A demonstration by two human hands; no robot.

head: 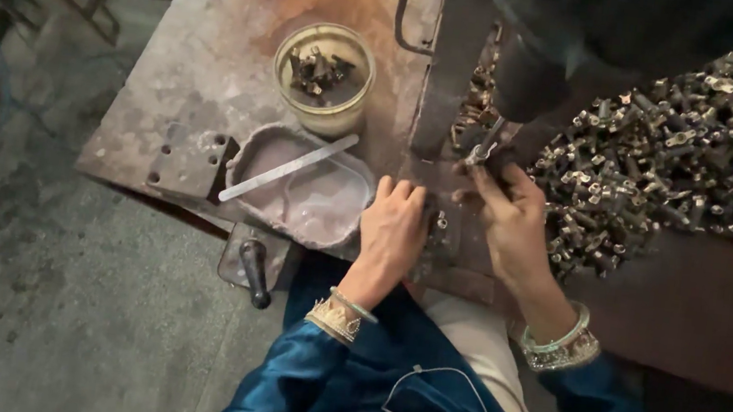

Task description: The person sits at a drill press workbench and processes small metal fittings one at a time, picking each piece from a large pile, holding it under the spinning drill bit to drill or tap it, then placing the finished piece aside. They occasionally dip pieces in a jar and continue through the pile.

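One small metal part (480, 154) pinched in the right hand's (512, 221) grip.

Left hand (392, 227) rests curled, knuckles up; right hand (513, 215) pinches, fingers forward.

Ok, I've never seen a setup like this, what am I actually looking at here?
This is one view, from a camera worn on the person's head, looking down at a worn metal workbench. No robot here: two bare hands work under a dark machine head. The right hand pinches a small metal part beneath the machine. The left hand rests on the fixture beside it; whether it holds anything is hidden. To the right lies a heap of small metal pieces. To the left stand a round tub with a few such pieces and a shallow bowl of pale liquid with a flat strip across it.
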